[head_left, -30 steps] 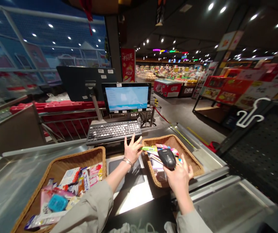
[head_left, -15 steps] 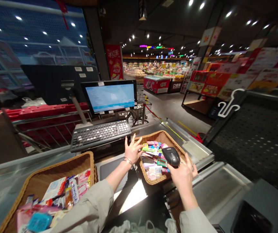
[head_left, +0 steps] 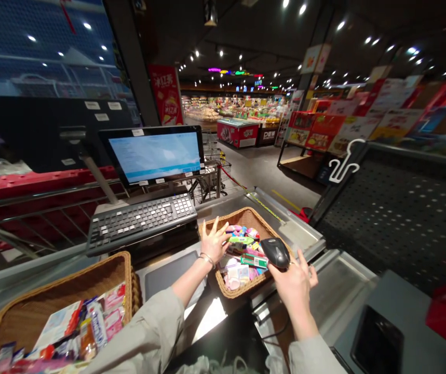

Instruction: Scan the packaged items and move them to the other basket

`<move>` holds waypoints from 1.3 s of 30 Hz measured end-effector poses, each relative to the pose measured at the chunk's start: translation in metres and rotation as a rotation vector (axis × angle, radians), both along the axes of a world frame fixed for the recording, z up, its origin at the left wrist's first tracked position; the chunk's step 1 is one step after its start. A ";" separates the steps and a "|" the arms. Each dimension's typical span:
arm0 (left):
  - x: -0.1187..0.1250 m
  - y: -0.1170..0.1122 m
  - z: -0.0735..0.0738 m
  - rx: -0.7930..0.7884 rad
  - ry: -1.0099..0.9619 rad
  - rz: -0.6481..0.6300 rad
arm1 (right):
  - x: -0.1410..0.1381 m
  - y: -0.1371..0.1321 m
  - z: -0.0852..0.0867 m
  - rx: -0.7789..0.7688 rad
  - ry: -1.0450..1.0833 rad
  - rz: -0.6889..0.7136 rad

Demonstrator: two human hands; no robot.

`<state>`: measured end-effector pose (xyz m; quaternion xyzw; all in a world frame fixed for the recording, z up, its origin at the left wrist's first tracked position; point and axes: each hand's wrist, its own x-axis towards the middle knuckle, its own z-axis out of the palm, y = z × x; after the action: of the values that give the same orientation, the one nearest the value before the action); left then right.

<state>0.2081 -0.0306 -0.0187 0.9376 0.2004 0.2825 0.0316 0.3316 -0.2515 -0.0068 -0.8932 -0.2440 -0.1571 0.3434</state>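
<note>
My right hand (head_left: 295, 283) is closed round the handle of a black barcode scanner (head_left: 276, 253), its head over the right side of a wicker basket (head_left: 235, 295). My left hand (head_left: 214, 245) reaches over the basket's left rim. Thumb and forefinger seem to pinch the end of a slim lime-green packet (head_left: 242, 240), while the other fingers spread upward. Small colourful packets fill the basket, among them a dark green box (head_left: 254, 260) below the lime-green one. The scanner hides part of the contents.
A second wicker basket (head_left: 131, 283) with snack packets stands at left. Behind are a keyboard (head_left: 140, 221) and a lit monitor (head_left: 154, 156). A phone (head_left: 378, 340) lies at lower right. A white hanger (head_left: 343, 165) hangs on the black perforated panel (head_left: 397, 218).
The view has turned right, so the monitor and left basket sit further left. The lime-green packet has shifted slightly right over the basket with my left hand. The scanner stays in my right hand.
</note>
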 end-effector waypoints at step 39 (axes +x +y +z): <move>-0.213 0.005 0.030 -0.184 0.021 0.686 | -0.108 0.132 0.018 0.026 -0.033 0.545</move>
<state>-0.0049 -0.0258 0.0116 0.8117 0.5288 0.2476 0.0173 0.2232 -0.1200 0.0111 -0.7874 -0.4791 -0.0762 0.3804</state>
